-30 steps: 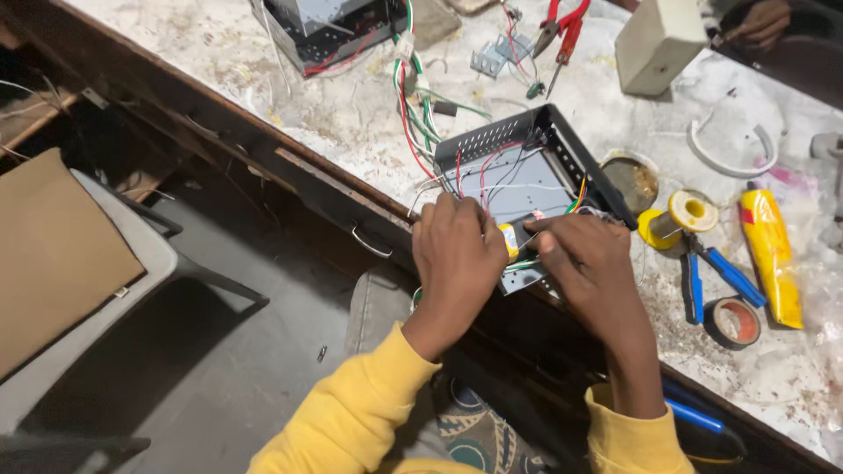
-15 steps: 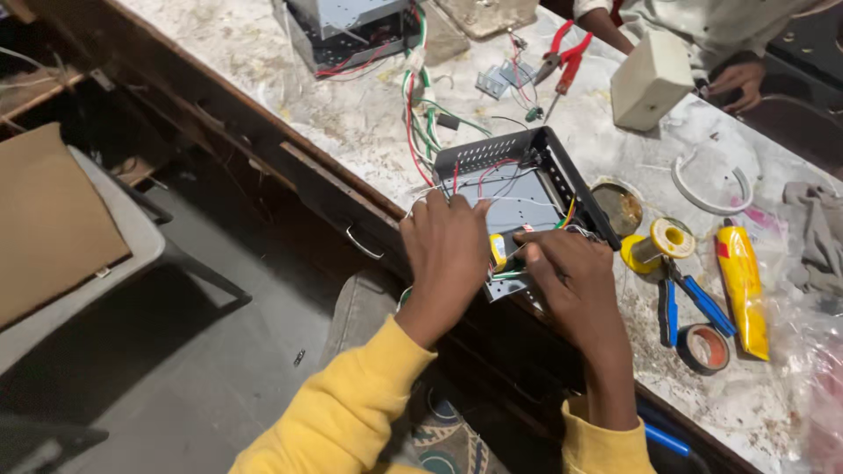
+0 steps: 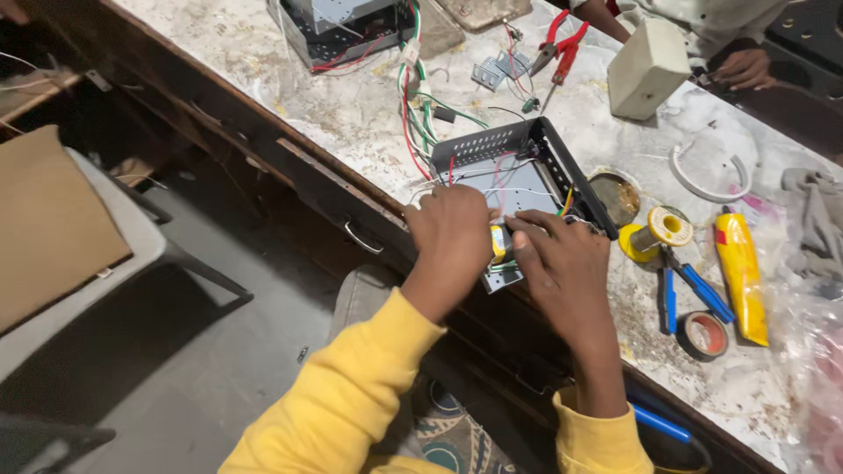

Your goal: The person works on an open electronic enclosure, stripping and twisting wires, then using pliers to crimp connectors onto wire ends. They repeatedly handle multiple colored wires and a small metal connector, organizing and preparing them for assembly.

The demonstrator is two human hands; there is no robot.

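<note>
Two hands work at one open black metal box (image 3: 527, 162) on the workbench (image 3: 351, 114). The left hand (image 3: 452, 233) rests on the near edge of the box, fingers curled together. The right hand (image 3: 562, 263) sits just beside it, fingers pinched on one small yellow part (image 3: 498, 241) at the near edge. Right of the box lie one yellow solder spool (image 3: 659, 233), one pair of blue pliers (image 3: 689, 294), one tape roll (image 3: 705, 334) and one yellow tube (image 3: 740, 274). Behind the box lies one pair of red pliers (image 3: 558, 44).

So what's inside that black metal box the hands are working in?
Inside the black perforated chassis lie a grey base plate and thin red and white wires. The left hand and right hand cover its near end, hiding most of a small yellow part.
</note>
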